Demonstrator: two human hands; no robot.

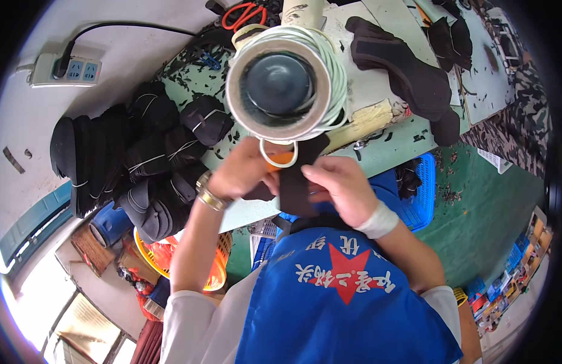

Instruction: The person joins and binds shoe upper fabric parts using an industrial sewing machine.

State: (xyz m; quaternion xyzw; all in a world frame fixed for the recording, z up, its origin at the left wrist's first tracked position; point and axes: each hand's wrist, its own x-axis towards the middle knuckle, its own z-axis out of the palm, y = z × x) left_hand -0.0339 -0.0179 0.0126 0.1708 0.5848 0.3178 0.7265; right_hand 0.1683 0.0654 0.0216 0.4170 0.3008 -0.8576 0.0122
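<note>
Two hands meet over the table (408,136): left hand (241,173) fingers pinching orange scissors (280,159), right hand (344,188) fingers pinching a black fabric piece (293,188), best kept taut, close below the string spool (280,85).

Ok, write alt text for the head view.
Both hands, left hand and right hand, hold a dark fabric piece beside orange-handled scissors, under a big spool of white cord. Tied black bundles lie at left on the green table.

bundles (147,158) left of spool (281,85), scissors (244,15) behind
</note>
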